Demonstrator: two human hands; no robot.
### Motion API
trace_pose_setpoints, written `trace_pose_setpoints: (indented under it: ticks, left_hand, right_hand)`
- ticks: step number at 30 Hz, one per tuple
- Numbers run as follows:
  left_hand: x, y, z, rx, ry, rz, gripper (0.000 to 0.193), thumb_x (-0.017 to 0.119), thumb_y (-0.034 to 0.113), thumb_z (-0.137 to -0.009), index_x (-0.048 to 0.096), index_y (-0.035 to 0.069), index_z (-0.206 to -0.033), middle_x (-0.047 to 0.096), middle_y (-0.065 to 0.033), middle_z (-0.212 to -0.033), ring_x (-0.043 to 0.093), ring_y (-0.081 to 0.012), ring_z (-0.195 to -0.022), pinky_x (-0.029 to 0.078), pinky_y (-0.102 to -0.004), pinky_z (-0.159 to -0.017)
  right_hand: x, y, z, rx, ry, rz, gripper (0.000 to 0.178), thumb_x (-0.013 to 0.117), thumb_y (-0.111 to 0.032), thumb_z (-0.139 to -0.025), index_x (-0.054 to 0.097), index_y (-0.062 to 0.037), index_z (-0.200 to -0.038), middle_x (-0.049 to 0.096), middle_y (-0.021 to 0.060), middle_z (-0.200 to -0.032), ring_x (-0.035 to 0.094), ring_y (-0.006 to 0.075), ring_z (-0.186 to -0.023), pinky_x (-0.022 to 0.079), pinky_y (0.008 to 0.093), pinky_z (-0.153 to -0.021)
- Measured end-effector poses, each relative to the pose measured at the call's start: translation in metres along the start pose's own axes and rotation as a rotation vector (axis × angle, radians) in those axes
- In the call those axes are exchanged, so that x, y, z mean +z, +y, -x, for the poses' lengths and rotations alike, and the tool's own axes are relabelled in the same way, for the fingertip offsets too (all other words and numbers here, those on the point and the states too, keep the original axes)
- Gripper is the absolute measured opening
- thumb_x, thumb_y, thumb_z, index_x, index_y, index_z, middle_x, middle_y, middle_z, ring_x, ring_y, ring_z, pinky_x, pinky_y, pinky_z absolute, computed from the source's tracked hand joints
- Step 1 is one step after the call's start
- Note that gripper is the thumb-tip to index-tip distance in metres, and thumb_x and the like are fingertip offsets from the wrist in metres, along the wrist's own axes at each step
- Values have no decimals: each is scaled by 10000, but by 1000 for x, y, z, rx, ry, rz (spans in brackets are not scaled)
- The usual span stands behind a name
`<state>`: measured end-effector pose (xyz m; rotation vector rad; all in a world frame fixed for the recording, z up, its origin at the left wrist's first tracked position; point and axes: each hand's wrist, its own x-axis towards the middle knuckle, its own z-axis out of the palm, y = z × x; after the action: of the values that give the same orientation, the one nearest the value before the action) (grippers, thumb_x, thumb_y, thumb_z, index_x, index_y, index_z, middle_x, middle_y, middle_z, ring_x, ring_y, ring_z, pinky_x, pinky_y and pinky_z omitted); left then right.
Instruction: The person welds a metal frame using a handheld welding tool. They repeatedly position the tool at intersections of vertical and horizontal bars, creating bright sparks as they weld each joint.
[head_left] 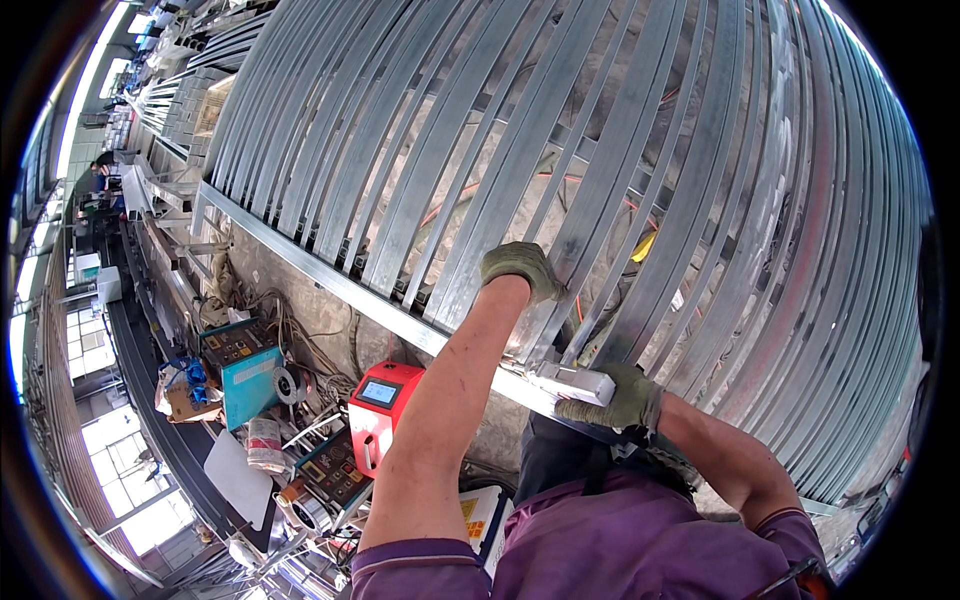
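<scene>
Long galvanized steel tubes [465,160] lie side by side across a frame, with gaps between them. My left hand [520,270], in an olive-green work glove, is closed over one of these tubes near its near end. Closer to my body, my right hand [625,397], gloved the same way, is wrapped round a short silver-white rectangular block [573,383]. That block rests at the near edge rail [400,322], close to the tube ends. The block's exact kind is unclear, and the glove hides part of it.
Left of my left forearm stands a red machine [382,410] with a small screen. Beyond it are a teal control box [252,385], wire spools [290,384] and tangled cables [290,325]. Something yellow [643,246] shows between the tubes. Hoses run on the floor below.
</scene>
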<state>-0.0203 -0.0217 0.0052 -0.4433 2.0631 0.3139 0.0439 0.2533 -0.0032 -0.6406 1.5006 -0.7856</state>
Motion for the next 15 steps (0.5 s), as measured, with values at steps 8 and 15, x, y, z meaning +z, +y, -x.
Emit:
trace_pose_setpoints:
  ticks: [8, 15]
  left_hand:
    - [1, 0, -1, 7, 11, -10, 851, 864, 718, -834, 796, 57, -1364, 795, -159, -1379, 757, -319, -1291, 594, -444, -1098]
    - [3, -1, -3, 0, 14, -8, 854, 871, 711, -830, 791, 60, -1376, 792, -158, -1388, 755, -316, -1297, 590, -448, -1106]
  right_hand:
    - [-7, -12, 4, 60, -21, 63, 694, 847, -638, -926, 778, -100, -1360, 832, 165, -1167, 802, 346, -1080, 617, 424, -949]
    - [-6, -10, 5, 21, -7, 13, 717, 839, -650, -923, 771, -104, -1382, 832, 168, -1165, 803, 346, -1086, 618, 425, -947]
